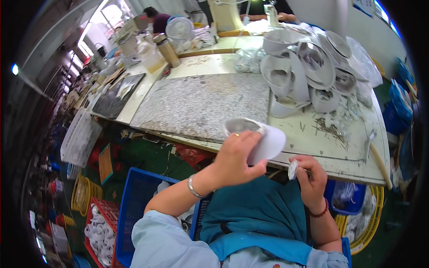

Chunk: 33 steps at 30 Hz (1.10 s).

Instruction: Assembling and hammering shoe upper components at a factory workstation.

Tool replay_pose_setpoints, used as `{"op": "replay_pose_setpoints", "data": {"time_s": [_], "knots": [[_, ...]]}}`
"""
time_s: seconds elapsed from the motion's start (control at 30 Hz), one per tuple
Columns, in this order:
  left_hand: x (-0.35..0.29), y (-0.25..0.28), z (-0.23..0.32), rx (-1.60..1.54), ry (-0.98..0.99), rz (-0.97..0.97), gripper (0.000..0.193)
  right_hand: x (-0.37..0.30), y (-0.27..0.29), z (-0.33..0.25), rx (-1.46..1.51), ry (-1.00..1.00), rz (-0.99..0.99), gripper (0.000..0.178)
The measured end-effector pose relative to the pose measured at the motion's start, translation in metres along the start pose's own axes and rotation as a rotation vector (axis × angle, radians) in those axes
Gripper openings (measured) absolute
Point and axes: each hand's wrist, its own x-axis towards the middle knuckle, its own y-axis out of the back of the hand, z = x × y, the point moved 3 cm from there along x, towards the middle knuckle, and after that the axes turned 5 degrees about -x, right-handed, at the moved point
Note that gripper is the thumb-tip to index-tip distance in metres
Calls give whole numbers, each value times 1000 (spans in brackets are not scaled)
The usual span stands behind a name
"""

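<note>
Caps point(297, 85) heaped beyond held cap point(271, 144) (nails point(333, 128), perhaps, alongside).

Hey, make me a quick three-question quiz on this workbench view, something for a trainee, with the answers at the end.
1. Multiple choice: what does the left hand hold?
A) a wooden stick
B) a white visor cap
C) a plastic jug

2. True or false: the pile of white caps lies toward the right side of the worktable.

3. Short answer: which hand has a red bracelet on its wrist?

Key:
1. B
2. True
3. The right hand
</note>
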Motion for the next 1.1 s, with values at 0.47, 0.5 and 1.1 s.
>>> {"op": "replay_pose_setpoints", "data": {"time_s": [0.47,0.5,1.1], "knots": [[-25,-23,33,-1153,378,-349,43,5,-16,-52,-629,550,-50,13],[-27,-26,34,-1157,378,-348,43,2,-14,-48,-631,548,-53,13],[-65,-51,27,-1068,360,-371,48,-23,-8,-38,-463,443,-340,19]]}}
